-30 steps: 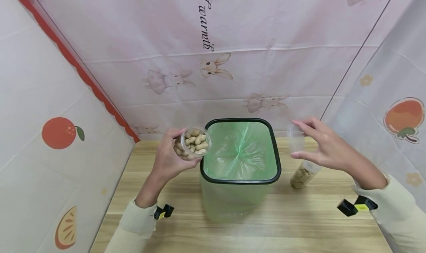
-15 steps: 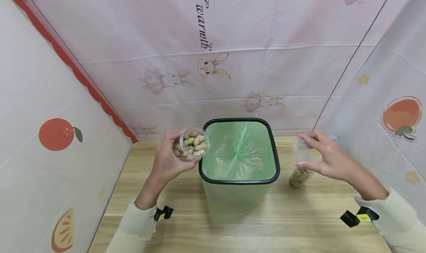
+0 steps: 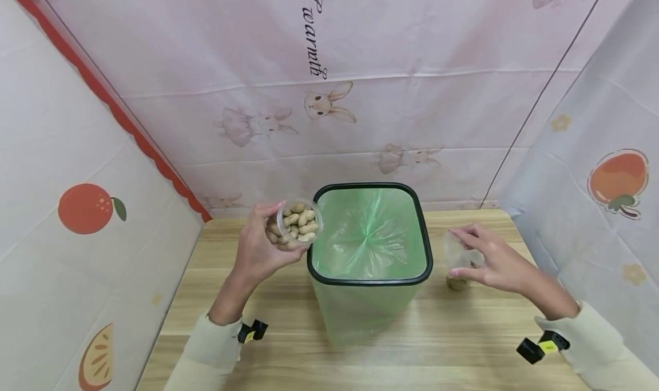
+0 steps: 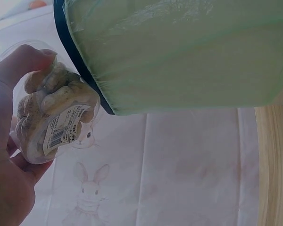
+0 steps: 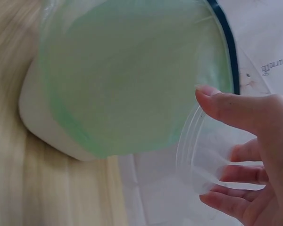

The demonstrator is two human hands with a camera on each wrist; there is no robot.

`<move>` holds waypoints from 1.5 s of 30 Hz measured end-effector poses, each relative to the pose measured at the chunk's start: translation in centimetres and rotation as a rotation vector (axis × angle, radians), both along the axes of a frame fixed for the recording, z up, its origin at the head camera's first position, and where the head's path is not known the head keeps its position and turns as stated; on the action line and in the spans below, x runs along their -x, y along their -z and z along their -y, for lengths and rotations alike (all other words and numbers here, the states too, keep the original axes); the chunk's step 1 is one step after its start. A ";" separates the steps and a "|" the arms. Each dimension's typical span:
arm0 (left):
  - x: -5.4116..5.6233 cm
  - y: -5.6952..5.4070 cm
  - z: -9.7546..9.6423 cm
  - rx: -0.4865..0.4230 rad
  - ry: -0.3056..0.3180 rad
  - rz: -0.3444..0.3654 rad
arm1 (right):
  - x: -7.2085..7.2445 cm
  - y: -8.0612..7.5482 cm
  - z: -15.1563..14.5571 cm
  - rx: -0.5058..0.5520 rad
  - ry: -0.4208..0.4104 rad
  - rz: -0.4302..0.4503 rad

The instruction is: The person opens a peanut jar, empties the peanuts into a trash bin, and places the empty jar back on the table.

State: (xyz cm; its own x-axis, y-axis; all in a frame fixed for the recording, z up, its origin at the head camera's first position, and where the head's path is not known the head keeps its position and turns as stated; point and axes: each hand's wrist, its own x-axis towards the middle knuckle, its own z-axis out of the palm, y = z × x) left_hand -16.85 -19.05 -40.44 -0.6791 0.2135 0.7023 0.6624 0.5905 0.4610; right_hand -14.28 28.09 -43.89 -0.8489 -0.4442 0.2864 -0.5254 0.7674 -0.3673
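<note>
My left hand [image 3: 252, 243] grips a clear plastic jar of peanuts [image 3: 301, 224], its open mouth tilted up toward the head camera. The jar is at the left rim of a bin [image 3: 370, 281] lined with a green plastic bag [image 3: 366, 239]. A printed label [image 4: 66, 127] shows on the jar's underside in the left wrist view. To the right of the bin, my right hand [image 3: 496, 259] holds a clear round lid [image 5: 198, 150] by its edge, between thumb and fingers. Behind that hand and lid, a second jar of peanuts [image 3: 456, 282] stands on the table, mostly hidden.
The bin stands mid-table on a wood-grain tabletop [image 3: 463, 345], its black rim well above the surface. Printed fabric sheets [image 3: 391, 116] enclose the back and both sides.
My right hand with the lid first shifts right and down, then left and lower, covering more of the second jar. My left hand and its jar stay nearly still.
</note>
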 end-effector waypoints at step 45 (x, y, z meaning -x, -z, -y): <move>0.2 0.6 0.2 0.030 0.003 -0.057 | -1.6 12.3 0.7 -0.121 -0.056 0.251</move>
